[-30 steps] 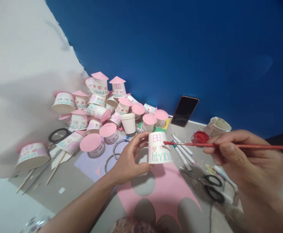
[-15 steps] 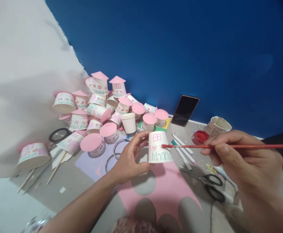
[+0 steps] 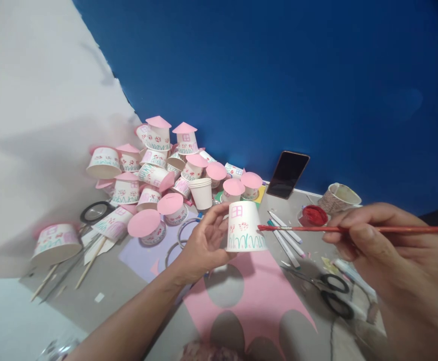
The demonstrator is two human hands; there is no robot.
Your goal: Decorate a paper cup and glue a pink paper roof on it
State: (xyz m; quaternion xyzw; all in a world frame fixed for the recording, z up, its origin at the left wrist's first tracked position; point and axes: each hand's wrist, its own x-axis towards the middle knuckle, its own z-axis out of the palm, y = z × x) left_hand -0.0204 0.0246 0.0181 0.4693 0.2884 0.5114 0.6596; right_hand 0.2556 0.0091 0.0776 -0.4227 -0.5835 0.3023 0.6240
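Note:
My left hand [image 3: 207, 240] is closed around the left side of an upside-down white paper cup [image 3: 247, 228]. A purple window, red dabs and a band of green grass strokes are drawn on the cup. Between the thumb and fingers of my right hand [image 3: 388, 250] is a thin red paintbrush [image 3: 316, 229], held level. Its red tip is at the right side of the cup; whether it touches the paper I cannot tell. Behind the brush sits a small pot of red paint [image 3: 314, 216].
Decorated cups with pink paper roofs [image 3: 143, 223] are heaped at the left, beside plain stacked cups [image 3: 201, 193]. Pink sheet with round holes [image 3: 256, 296] lies below my hands. Markers [image 3: 284, 240], scissors [image 3: 331, 291], a phone [image 3: 288, 174], a patterned cup [image 3: 339, 194] and tape [image 3: 96, 212] are around.
The cup has turned a little in my left hand, its window and red dabs shifting left. The brush tip has moved slightly right, to the cup's right side.

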